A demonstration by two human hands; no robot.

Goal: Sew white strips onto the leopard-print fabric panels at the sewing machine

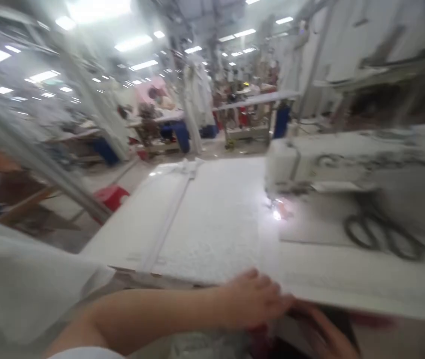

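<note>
White fabric (216, 234) with a lace-like texture lies over the table and runs up to the lit needle area of a sewing machine (283, 164). At the table's front edge, my left hand (253, 299) has its fingers curled down over the near end of the fabric. Lower and to the right, my right hand (322, 329) is close to the left fingertips, partly below the table edge. Its fingers are blurred, and what they touch is hidden. A pair of dark-handled scissors (380, 232) rests on the table right of the needle.
A long flat strip (169, 219) crosses the left of the table (347, 274). White cloth (29, 284) hangs at the lower left, near a slanting metal post (48, 159). A red object (111, 195) stands behind. Other workstations and a person (163, 99) are farther back.
</note>
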